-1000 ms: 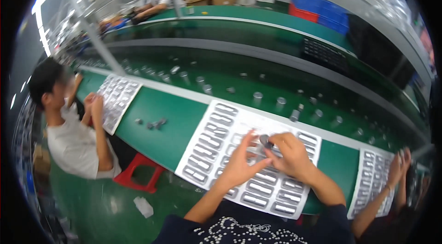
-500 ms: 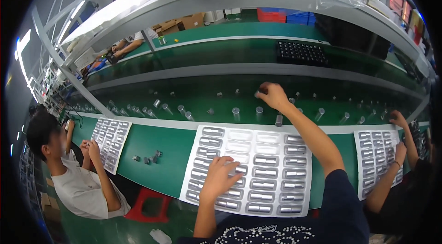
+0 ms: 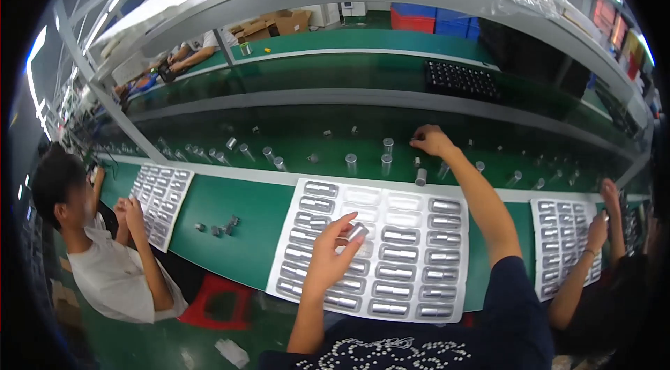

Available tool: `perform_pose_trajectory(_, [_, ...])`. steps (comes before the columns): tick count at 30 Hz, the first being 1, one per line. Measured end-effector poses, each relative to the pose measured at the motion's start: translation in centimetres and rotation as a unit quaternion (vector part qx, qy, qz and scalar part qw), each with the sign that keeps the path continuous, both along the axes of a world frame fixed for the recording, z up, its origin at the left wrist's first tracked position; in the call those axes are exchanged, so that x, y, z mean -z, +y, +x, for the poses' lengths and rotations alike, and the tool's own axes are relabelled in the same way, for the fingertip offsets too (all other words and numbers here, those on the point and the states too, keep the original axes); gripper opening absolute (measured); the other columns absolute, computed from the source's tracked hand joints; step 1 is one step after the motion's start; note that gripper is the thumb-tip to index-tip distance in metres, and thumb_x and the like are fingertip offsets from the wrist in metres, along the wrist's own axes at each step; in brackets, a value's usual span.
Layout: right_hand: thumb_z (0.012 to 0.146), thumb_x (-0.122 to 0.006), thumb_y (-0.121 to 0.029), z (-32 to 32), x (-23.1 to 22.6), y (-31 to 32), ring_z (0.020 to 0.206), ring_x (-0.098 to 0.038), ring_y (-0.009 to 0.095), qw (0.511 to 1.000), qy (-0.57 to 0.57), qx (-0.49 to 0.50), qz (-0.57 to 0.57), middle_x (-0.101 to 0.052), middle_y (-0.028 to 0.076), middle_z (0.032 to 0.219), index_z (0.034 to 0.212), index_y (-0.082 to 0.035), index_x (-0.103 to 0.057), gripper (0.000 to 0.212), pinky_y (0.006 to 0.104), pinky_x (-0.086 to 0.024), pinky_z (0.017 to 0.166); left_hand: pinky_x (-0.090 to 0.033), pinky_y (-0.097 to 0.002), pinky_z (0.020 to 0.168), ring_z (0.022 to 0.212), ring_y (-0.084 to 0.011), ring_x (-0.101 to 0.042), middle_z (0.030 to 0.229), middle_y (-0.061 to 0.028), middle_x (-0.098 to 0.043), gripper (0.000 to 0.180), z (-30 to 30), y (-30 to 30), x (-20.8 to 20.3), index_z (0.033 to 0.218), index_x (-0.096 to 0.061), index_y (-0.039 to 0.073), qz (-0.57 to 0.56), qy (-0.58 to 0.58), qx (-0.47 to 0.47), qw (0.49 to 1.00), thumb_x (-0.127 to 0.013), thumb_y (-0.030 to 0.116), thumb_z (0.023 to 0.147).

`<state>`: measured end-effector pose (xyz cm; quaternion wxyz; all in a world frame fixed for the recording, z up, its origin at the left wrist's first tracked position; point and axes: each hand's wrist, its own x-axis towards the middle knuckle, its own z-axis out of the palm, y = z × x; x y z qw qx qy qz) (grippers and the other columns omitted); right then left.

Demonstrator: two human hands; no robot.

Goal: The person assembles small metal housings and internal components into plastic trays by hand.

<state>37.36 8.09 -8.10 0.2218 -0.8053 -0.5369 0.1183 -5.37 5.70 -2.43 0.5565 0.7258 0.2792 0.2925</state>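
Note:
A white plastic tray [image 3: 279,279] of silver metal cylinders lies before me on the green bench. Over its middle, my left hand [image 3: 329,255] pinches a short silver cylinder [image 3: 358,232] between thumb and fingers, tilted and raised above the pockets. Farther off, my right hand [image 3: 434,141] reaches across the dark green belt with its fingertips drawn together; whatever is between them is too small to make out. Just left of those fingertips stands an upright cylinder [image 3: 389,143]. Another cylinder [image 3: 421,176] rests at the belt's near edge, below my right hand.
More upright cylinders [image 3: 351,162] and small pieces are spread along the belt. Loose silver parts [image 3: 227,227] lie left of my tray. Co-workers sit at both sides with similar trays [image 3: 162,202]. A grey shelf beam [image 3: 335,0] crosses overhead.
My left hand has lifted a cylinder from the tray. My right hand has shifted right along the belt, and a cylinder now stands where its fingers were. The view has moved slightly.

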Motion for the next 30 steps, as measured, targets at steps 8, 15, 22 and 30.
perform_pose_trajectory(8, [0.096,-0.059,-0.017,-8.2,-6.6,-5.5,0.091,-0.066,0.02,0.742,0.615,0.004,0.267,-0.066,0.017,0.111,0.123,0.003,-0.056,0.034,0.0279,-0.056,0.076,-0.052,-0.0321,0.081,0.093,-0.0189,-0.063,0.107,-0.0118,-0.064,0.032,-0.1,-1.2,0.3,0.131,-0.053,0.002,-0.392,-0.237,0.052,0.887,-0.051,0.012,0.101])
perform_pose_trajectory(15, [0.103,-0.045,-0.03,-14.7,-7.5,-12.2,0.089,-0.063,0.021,0.381,0.894,-0.131,0.196,-0.062,0.013,0.109,0.118,-0.003,-0.055,0.033,0.0329,-0.055,0.079,-0.051,-0.0395,0.096,0.109,-0.0238,-0.062,0.115,-0.0166,-0.064,0.034,3.0,-2.7,-1.2,0.132,-0.05,-0.001,-0.429,-0.294,0.122,0.845,-0.051,0.007,0.1])
perform_pose_trajectory(22, [0.106,-0.039,-0.035,-18.3,-8.7,-15.0,0.077,-0.053,0.014,0.516,0.834,0.023,0.194,-0.058,0.011,0.099,0.112,-0.004,-0.055,0.035,0.0247,-0.051,0.063,-0.052,-0.036,0.094,0.104,-0.0197,-0.063,0.113,-0.0141,-0.064,0.042,4.9,-4.1,-1.7,0.135,-0.047,-0.001,-0.389,-0.265,0.113,0.875,-0.058,0.0,0.094])
perform_pose_trajectory(30, [0.103,-0.047,-0.016,-19.5,-11.6,-16.5,0.082,-0.052,0.014,0.672,0.734,-0.069,0.071,-0.058,0.006,0.1,0.135,0.001,-0.053,0.037,0.0248,-0.045,0.074,-0.052,-0.031,0.092,0.103,-0.0148,-0.061,0.113,-0.0116,-0.062,0.038,4.6,-4.7,-0.9,0.129,-0.053,-0.002,-0.423,-0.274,0.093,0.859,-0.063,0.001,0.092])
